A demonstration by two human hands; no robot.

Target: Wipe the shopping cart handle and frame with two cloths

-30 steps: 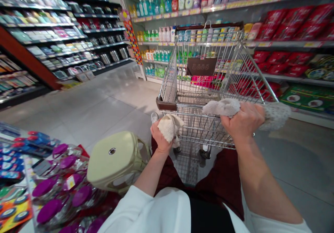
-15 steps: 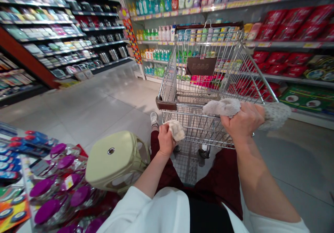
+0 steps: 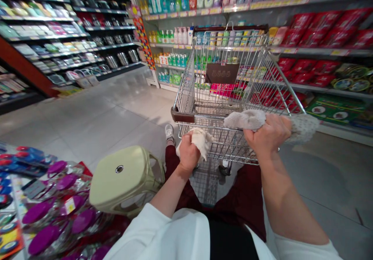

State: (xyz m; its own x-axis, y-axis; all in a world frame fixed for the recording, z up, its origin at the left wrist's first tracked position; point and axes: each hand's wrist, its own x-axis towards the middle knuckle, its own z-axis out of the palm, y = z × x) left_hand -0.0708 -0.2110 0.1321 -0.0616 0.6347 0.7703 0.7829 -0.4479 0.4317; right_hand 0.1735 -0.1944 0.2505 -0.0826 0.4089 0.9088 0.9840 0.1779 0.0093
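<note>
My left hand is closed round a crumpled cream cloth, low beside the near side of a wire shopping cart. Part of this cloth sticks out on both sides of the fist. My right hand grips a light grey, fuzzy cloth at the cart's near rim. Its bumpy-textured end bulges out to the right of the fingers. Whether those fingers also wrap the metal bar under the cloth is hidden. A brown sign plate hangs inside the cart's far end.
A pale green plastic stool stands close on my left, beside jars with purple lids. Behind the cart runs a shelf of bottles and red packs. Shelves of cookware line the far left; grey floor tiles lie between.
The cream cloth in my left hand has spread out wider, and that hand sits slightly changed. My right hand keeps its hold on the grey cloth. The whole view has shifted slightly.
</note>
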